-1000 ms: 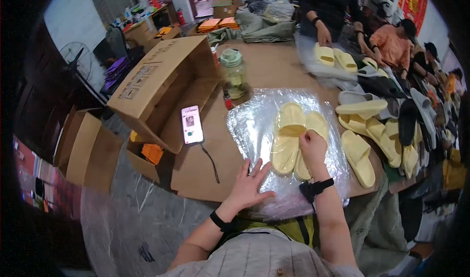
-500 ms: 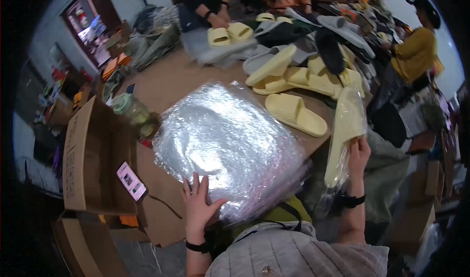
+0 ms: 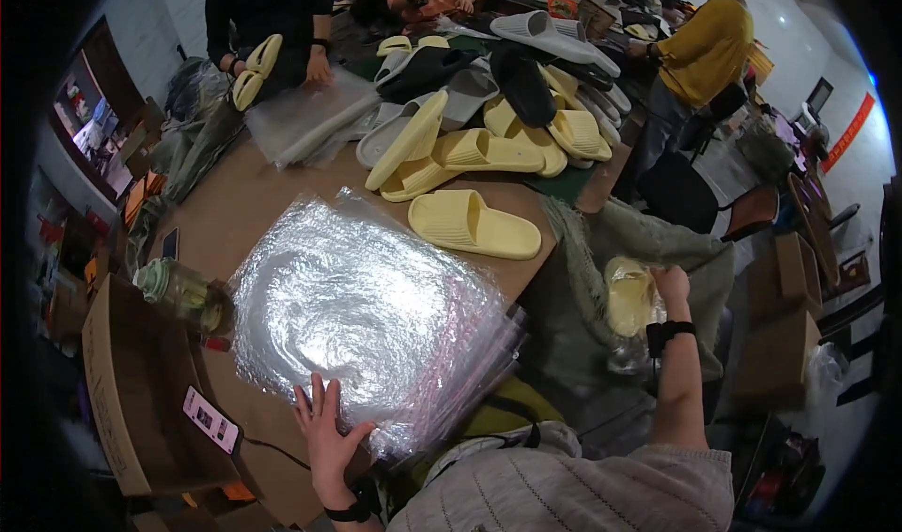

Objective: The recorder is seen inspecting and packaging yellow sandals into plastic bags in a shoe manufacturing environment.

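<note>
My left hand lies with fingers spread on the near edge of a stack of clear plastic bags, and grips nothing. Out to the right, my right hand is closed on the edge of a pale yellow slipper in a clear bag. That slipper is over a dull green woven sack beside the table. A loose yellow slipper rests on the table just beyond the bag stack.
A pile of yellow, grey and black slippers covers the far table. At left are an open carton, a phone with a cable and a jar. Across the table, a person in black holds yellow slippers.
My right hand has lowered the bagged slipper over the sack. My left hand stays on the bags. The view has swung right, and the co-worker in black has lifted a pair of yellow slippers.
</note>
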Available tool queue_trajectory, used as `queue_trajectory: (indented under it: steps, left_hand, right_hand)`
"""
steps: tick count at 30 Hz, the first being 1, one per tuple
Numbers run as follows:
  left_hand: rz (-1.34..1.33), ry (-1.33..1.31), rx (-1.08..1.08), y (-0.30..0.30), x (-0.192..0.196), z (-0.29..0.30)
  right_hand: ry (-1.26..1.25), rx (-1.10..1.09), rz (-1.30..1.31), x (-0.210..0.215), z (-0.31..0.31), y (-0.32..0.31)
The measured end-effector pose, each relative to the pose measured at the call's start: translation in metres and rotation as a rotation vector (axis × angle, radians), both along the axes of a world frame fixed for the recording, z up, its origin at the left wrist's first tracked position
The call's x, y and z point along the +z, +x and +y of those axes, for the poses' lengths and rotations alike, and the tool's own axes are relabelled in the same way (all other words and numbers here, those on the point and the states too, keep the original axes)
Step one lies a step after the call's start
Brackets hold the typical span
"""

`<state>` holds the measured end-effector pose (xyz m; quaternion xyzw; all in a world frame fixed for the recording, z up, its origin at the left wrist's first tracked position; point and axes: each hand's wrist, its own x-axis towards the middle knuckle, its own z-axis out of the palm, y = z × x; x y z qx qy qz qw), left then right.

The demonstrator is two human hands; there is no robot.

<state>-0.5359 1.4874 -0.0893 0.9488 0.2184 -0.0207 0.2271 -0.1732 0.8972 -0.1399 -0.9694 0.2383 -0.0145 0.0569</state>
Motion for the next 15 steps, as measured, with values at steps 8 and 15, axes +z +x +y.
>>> queue_trajectory:
  steps: [8,15]
  left_hand:
    - [-0.028,-0.009,0.020,-0.004,-0.002,0.002]
    - [-0.054,-0.087,0.030,-0.005,-0.009,0.003]
  right_hand:
    - [0.632,0.771,-0.361,0.058,0.187,0.006]
    - [0.393,1.152,-0.421,0.056,0.315,0.050]
